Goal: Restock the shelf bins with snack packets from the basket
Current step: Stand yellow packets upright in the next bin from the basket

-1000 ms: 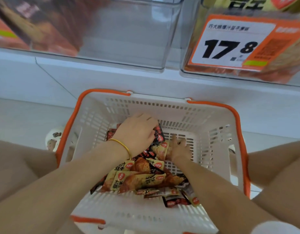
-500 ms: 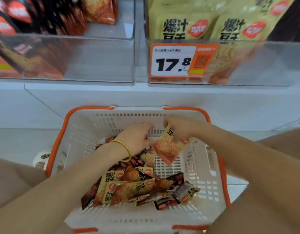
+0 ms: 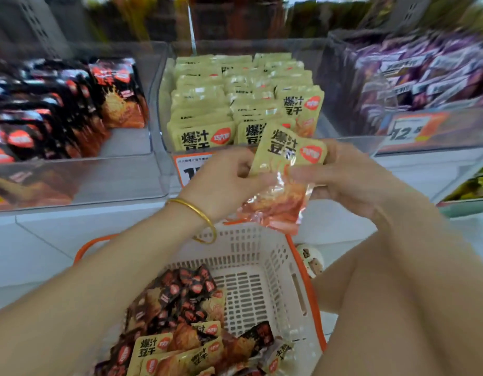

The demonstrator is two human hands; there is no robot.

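Glossy yellow packet (image 3: pixel 283 169) pinched between fingers of left hand (image 3: pixel 224 183) and right hand (image 3: pixel 351 180), slotted plastic basket (image 3: pixel 262 267)

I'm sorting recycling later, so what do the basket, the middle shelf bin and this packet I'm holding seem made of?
Basket: matte white moulded plastic, slotted walls, orange rim. Middle bin: clear glossy rigid plastic, likely acrylic; packets show through. Held packet: thin glossy film, crinkled, glinting.

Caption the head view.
Left hand and right hand hold a yellow packet above the basket, before the yellow-packet bin.
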